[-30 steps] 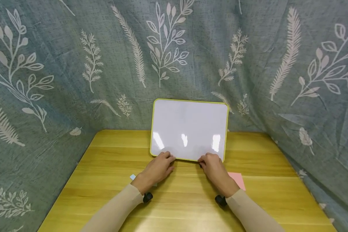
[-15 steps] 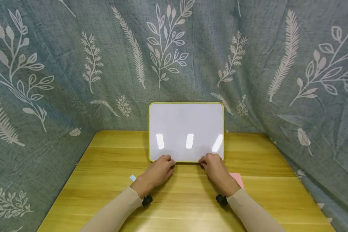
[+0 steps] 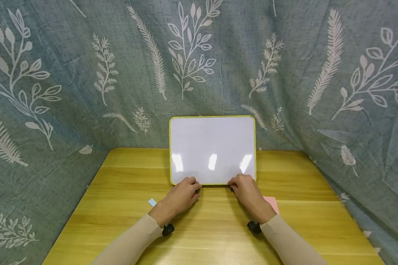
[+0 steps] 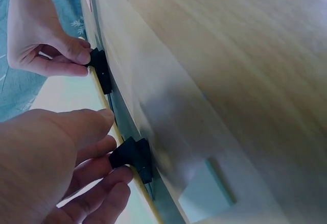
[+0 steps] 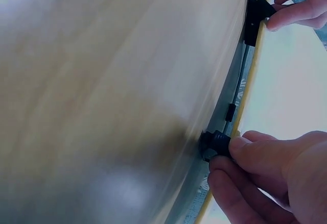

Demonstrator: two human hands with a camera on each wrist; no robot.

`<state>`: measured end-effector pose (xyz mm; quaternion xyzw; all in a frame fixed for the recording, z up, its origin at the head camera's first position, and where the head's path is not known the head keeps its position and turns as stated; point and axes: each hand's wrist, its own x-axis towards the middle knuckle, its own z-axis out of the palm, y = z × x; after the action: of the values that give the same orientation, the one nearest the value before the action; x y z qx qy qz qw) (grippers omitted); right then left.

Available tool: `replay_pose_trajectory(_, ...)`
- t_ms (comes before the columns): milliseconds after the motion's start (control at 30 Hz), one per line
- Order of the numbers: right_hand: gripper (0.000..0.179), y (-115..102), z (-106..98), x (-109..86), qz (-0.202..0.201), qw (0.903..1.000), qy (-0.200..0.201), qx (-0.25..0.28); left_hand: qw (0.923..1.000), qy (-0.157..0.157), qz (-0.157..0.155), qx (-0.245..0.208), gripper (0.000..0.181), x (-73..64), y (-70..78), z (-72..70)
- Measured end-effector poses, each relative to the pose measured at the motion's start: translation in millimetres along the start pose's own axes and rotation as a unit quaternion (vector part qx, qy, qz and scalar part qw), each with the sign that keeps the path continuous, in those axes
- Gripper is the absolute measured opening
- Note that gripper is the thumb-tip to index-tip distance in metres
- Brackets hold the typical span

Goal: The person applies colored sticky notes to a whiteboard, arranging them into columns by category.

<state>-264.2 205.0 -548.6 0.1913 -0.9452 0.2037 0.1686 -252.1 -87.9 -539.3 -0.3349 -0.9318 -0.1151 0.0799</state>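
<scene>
A whiteboard [image 3: 212, 147] with a yellow frame stands upright at the table's far side, its lower edge toward me. My left hand [image 3: 182, 197] grips that edge left of its middle, fingers curled around a black clip-like fitting [image 4: 134, 155]. On the right, my right hand [image 3: 248, 191] holds the same edge, thumb and fingers pinching at a second black fitting [image 5: 217, 143]. A thin dark rod [image 5: 241, 76] runs along the lower edge between the two fittings. The board's back is hidden in the head view.
Pink paper [image 3: 272, 204] lies partly behind my right wrist. A light blue strip [image 3: 152, 202] shows beside my left wrist, and a pale flat piece [image 4: 207, 196] lies near my left hand. A patterned curtain [image 3: 199, 55] closes off the wooden table's [image 3: 119, 191] back and sides.
The whiteboard, slanting down to the right a second ago, now sits level and slightly further left. Its reflections have shifted over the last half second. Both hands keep their hold.
</scene>
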Motion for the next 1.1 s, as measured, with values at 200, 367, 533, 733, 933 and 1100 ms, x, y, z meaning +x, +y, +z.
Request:
replay_pose_trajectory(200, 0.016, 0.1, 0.6, -3.1, -0.010, 0.9999, 0.011, 0.005, 0.9983, -0.007, 0.012, -0.056, 0.041, -5.7, -7.6, -5.3)
replay_pose_trajectory(367, 0.015, -1.0, 1.0, -7.9, -0.011, 0.9999, 0.010, -0.001, 0.9952, -0.009, 0.013, -0.096, 0.046, -15.8, -15.6, -13.6)
replay_pose_trajectory(533, 0.014, -2.5, -0.5, -10.3, -0.003, 0.9998, 0.016, -0.012, 0.9946, 0.007, -0.019, -0.102, 0.045, -30.2, -23.7, -24.2)
replay_pose_trajectory(733, 0.015, -3.5, -2.6, -13.8, 0.001, 0.9993, 0.028, -0.027, 0.9938, 0.003, -0.096, -0.056, 0.040, -51.6, -35.5, -34.0)
replay_pose_trajectory(933, 0.018, -7.1, -5.7, -19.9, -0.022, 0.9970, 0.067, -0.032, 0.9828, -0.042, -0.179, -0.015, 0.047, -79.5, -42.6, -40.5)
replay_pose_trajectory(1100, 0.019, -10.1, -8.1, -23.1, -0.069, 0.9905, 0.114, -0.036, 0.9673, -0.068, -0.243, -0.025, 0.056, -93.9, -43.0, -46.2)
